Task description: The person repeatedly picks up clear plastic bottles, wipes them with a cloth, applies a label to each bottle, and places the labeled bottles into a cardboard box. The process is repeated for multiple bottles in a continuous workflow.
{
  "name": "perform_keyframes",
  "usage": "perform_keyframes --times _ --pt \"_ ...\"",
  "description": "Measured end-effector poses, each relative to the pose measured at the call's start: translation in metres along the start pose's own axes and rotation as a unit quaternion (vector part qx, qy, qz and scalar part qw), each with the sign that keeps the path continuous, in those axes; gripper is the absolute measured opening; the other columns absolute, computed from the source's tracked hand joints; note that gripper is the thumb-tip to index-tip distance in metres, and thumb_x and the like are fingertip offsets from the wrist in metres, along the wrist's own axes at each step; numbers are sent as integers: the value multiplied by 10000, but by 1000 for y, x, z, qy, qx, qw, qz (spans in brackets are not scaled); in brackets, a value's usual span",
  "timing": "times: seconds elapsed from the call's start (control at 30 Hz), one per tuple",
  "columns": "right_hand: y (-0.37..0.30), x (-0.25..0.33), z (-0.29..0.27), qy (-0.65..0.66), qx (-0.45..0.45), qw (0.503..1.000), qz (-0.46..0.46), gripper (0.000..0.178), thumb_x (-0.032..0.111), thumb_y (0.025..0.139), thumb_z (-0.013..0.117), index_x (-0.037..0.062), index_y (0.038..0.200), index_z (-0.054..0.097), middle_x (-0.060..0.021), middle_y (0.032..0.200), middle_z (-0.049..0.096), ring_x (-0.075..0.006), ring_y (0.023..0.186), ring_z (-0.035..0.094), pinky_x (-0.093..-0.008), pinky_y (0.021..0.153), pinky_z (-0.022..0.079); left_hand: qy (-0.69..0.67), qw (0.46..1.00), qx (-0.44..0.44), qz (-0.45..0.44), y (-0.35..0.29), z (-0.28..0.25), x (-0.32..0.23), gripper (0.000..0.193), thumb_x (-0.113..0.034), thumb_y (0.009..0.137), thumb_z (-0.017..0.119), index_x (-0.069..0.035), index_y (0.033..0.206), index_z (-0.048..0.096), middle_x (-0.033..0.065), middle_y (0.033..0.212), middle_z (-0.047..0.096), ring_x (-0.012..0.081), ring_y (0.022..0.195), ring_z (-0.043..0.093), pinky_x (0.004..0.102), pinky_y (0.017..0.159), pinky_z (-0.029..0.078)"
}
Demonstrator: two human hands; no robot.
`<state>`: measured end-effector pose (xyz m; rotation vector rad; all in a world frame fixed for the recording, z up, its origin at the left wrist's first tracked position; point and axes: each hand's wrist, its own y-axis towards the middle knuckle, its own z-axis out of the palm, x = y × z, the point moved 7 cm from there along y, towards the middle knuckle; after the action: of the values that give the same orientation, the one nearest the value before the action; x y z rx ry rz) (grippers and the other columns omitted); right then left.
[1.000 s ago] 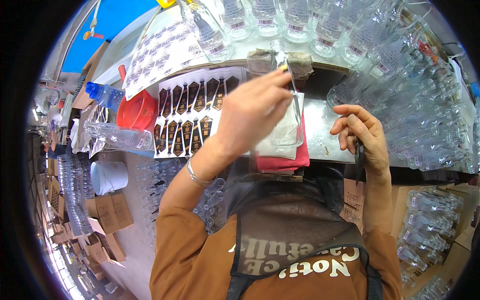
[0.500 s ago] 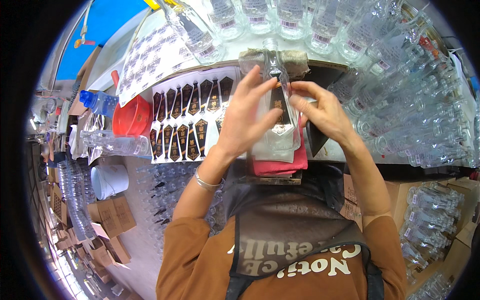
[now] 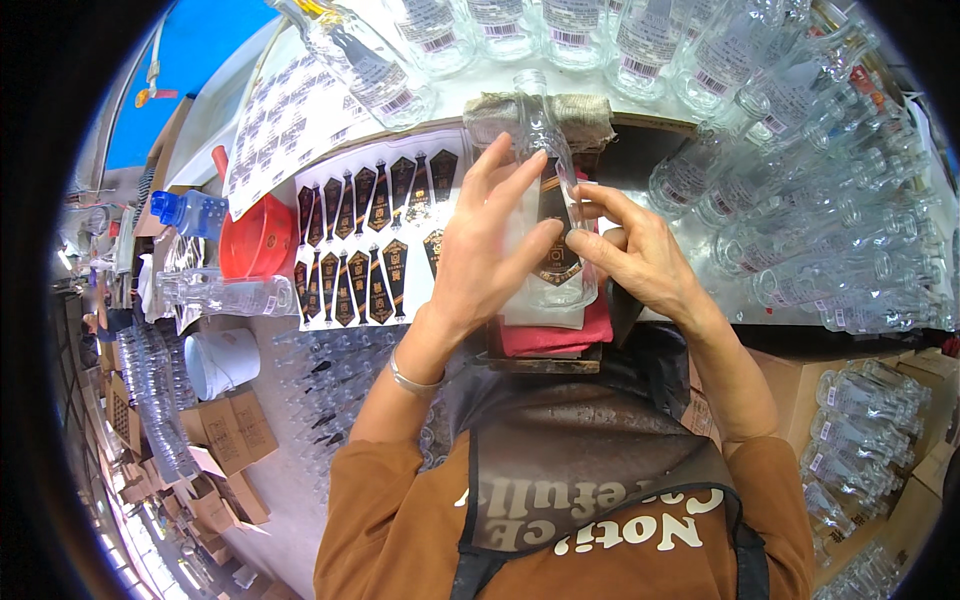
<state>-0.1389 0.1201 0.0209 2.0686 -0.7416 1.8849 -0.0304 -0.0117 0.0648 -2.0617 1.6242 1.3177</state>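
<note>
A clear glass bottle lies on its back in front of me, its neck resting on a rolled cloth and its base over a red cloth. A black tie-shaped label with gold print is on its upper face. My left hand is over the bottle's left side, fingers spread, thumb on the label. My right hand is at the right side, with thumb and forefinger apart at the label's edge. To the left is a white sheet of similar tie-shaped labels.
Glass bottles with back labels stand along the far side, and many more crowd the right. A sheet of printed labels, a red plastic container, a blue-capped bottle and a lying glass bottle are at the left. Below are a white bucket and cardboard boxes.
My right thumb has moved down and left onto the label. The left hand keeps its place with fingers spread; the view has shifted slightly.
</note>
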Motion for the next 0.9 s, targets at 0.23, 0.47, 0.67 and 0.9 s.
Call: perform_keyframes --times 0.23,0.47,0.67,0.9 --pt "4 4 2 -47 1 999 -19 559 256 938 707 -59 1360 520 -150 1158 664 -132 829 696 -272 719 538 -6 1000 -12 -3 3 2 2 598 -130 833 750 -69 1400 570 260 1485 430 376 1257 556 423 994 500" --pt "6 5 0 -25 -14 999 -20 565 295 921 720 -62 1324 550 -156 1126 690 -140 848 692 -290 730 542 -7 1000 -13 -2 6 2 -1 595 -121 832 752 -66 1397 571 256 1483 437 373 1261 553 411 967 518" --pt "2 -1 2 -9 -20 999 -42 593 279 894 730 -48 1351 538 -158 1122 708 -121 755 664 -288 698 533 -53 998 -22 -34 -1 3 5 698 -154 852 768 -67 1479 476 246 1500 430 337 1266 559 401 969 525" --pt "-31 -7 5 49 41 998 -27 557 164 959 656 -49 1434 460 -181 1321 595 -84 662 613 -251 631 520 -208 967 36 -141 -49 21 9 841 -133 895 738 37 1558 250 259 1518 413 317 1373 465 409 1081 435"
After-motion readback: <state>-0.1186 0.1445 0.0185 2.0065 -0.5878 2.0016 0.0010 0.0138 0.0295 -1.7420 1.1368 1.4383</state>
